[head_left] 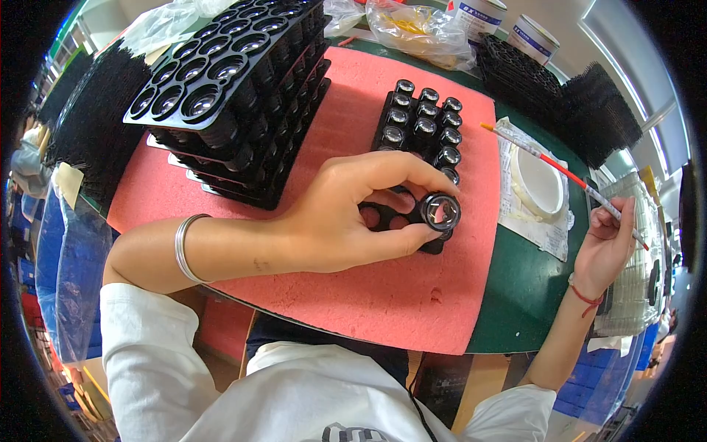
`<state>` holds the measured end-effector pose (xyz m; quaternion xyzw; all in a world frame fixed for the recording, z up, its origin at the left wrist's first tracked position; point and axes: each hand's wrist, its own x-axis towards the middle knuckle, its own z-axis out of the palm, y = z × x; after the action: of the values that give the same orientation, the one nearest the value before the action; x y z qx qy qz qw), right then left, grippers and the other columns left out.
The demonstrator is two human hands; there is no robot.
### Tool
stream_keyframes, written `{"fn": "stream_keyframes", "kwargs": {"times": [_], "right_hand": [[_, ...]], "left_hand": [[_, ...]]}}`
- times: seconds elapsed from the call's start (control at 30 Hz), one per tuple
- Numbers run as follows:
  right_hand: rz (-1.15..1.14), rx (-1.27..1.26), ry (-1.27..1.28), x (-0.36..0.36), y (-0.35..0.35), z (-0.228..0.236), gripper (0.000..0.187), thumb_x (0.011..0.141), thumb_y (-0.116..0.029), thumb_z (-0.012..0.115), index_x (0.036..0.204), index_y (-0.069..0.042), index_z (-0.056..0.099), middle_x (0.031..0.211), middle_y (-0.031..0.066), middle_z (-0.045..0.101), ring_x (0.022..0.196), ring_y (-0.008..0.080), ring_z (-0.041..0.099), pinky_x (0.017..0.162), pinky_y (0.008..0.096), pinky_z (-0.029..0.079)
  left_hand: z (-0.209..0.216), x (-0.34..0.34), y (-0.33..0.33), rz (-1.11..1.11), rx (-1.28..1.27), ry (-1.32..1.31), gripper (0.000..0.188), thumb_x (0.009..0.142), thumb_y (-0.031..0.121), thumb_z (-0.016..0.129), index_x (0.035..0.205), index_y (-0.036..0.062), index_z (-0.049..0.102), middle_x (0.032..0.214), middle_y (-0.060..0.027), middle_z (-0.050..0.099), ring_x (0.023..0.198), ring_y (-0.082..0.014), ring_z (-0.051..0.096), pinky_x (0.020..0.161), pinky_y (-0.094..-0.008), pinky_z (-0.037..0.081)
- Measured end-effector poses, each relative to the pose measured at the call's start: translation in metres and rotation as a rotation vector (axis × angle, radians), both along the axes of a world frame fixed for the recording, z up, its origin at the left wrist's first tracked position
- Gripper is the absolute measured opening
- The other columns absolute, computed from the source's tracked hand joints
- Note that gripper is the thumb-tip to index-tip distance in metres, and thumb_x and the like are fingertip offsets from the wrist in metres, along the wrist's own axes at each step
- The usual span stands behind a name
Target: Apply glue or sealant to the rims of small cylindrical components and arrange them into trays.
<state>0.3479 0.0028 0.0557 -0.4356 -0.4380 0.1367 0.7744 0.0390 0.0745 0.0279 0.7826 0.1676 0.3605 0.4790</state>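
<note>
Past white T-shirt (294, 390), pinching black-rimmed lens (441, 212) in L hand (340, 210), w/ thumb-finger gap just lens-wide, over near end of blk tray (434, 247); holding red-white stick (556, 166) in curled R hand (607, 234), R of lens, slanting up-left, w/ tip apart from it.

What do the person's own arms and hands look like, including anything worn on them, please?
The left hand and right hand are ungloved. A silvery, banded bangle circles the left forearm; a thin red cord bracelet is on the right wrist. The white left sleeve and white right sleeve end near the elbows.
</note>
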Motion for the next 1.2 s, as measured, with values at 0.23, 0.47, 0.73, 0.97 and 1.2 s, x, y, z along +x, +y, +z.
{"fn": "stream_keyframes", "kwargs": {"times": [0.23, 0.47, 0.73, 0.97, 1.2], "right_hand": [[0.001, 0.007, 0.015, 0.001, 0.002, -0.002, 0.022, 0.084, -0.022, 0.053, 0.077, -0.001, 0.057, 0.065, 0.0053, 0.054, 0.052, 0.0092, 0.049, 0.048, 0.0205, 0.038], [-0.019, 0.015, 0.022, 0.005, 0.0, 0.003, 0.023, 0.084, -0.022, 0.053, 0.077, -0.001, 0.057, 0.064, 0.0053, 0.054, 0.051, 0.009, 0.049, 0.048, 0.0203, 0.038], [-0.454, 0.045, -0.55, -0.002, -0.009, 0.012, 0.035, 0.089, -0.023, 0.041, 0.068, 0.002, 0.053, 0.059, 0.0051, 0.052, 0.05, 0.0101, 0.048, 0.048, 0.0206, 0.038], [-0.493, -0.022, -0.583, 0.009, -0.011, 0.012, 0.031, 0.088, -0.021, 0.045, 0.068, 0.0, 0.055, 0.063, 0.0016, 0.054, 0.048, 0.004, 0.045, 0.045, 0.015, 0.035], [-0.46, -0.115, -0.707, 0.01, 0.006, 0.007, 0.031, 0.087, -0.022, 0.047, 0.07, 0.002, 0.056, 0.06, 0.0026, 0.056, 0.052, 0.0053, 0.049, 0.048, 0.0179, 0.039]], "left_hand": [[-0.003, 0.002, 0.001, -0.009, -0.034, -0.01, 0.033, 0.071, -0.001, 0.062, 0.103, -0.0014, 0.052, 0.104, -0.0101, 0.052, 0.089, -0.0116, 0.054, 0.074, -0.0235, 0.046], [0.004, 0.007, 0.002, 0.003, -0.075, 0.039, 0.033, 0.071, -0.001, 0.062, 0.102, -0.0009, 0.052, 0.103, -0.0093, 0.053, 0.091, -0.012, 0.053, 0.074, -0.0239, 0.046], [-0.007, 0.003, -0.005, 0.031, -0.179, -0.09, 0.031, 0.071, 0.0, 0.062, 0.1, 0.0007, 0.051, 0.091, -0.0038, 0.056, 0.083, -0.0074, 0.053, 0.069, -0.0213, 0.045], [-0.006, 0.008, -0.006, 0.05, -0.245, -0.098, 0.03, 0.071, -0.001, 0.061, 0.099, 0.0009, 0.049, 0.093, -0.0042, 0.055, 0.083, -0.0078, 0.053, 0.069, -0.0205, 0.045], [-0.008, 0.009, -0.003, 0.069, -0.299, -0.096, 0.028, 0.072, -0.001, 0.061, 0.098, 0.0015, 0.05, 0.092, -0.0031, 0.054, 0.081, -0.0075, 0.053, 0.069, -0.0208, 0.045]]}}
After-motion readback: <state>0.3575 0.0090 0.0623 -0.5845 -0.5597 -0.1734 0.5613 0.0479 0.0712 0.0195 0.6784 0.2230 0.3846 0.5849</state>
